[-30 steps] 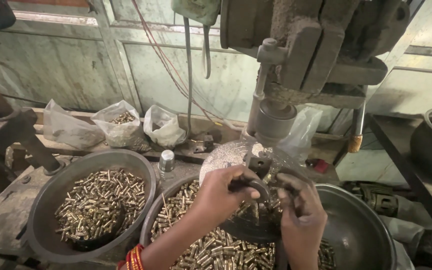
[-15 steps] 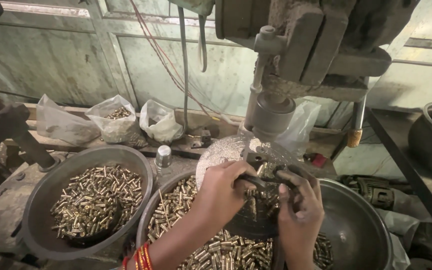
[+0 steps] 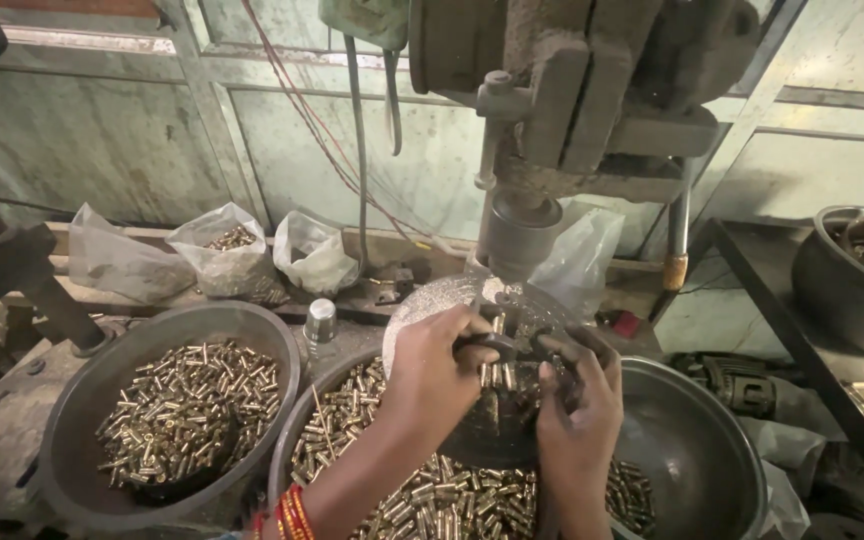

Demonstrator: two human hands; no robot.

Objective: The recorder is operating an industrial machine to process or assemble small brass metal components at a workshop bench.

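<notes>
Under the drill press spindle [image 3: 518, 235], the left hand [image 3: 435, 365] is pinching small brass casings [image 3: 495, 376] upright on the round worktable [image 3: 422, 310] while the right hand [image 3: 577, 405], fingers curled, is steadying them from the other side.

Both hands work under the spindle [image 3: 518, 235] of a grimy drill press [image 3: 592, 90]. The left hand [image 3: 437, 365] and the right hand [image 3: 577, 405] meet over a round machine table [image 3: 427, 300], fingers pinching small brass pieces [image 3: 495, 375] stood upright there; which hand grips which piece cannot be told. Red bangles [image 3: 292, 515] ring the left wrist. Below the hands a metal bowl [image 3: 297, 440] is heaped with brass parts; a second bowl [image 3: 82, 400], toward the bench's left edge, holds more. To the right sits a nearly empty bowl [image 3: 697, 440]. Plastic bags [image 3: 227, 255] line the back edge by the wall.
</notes>
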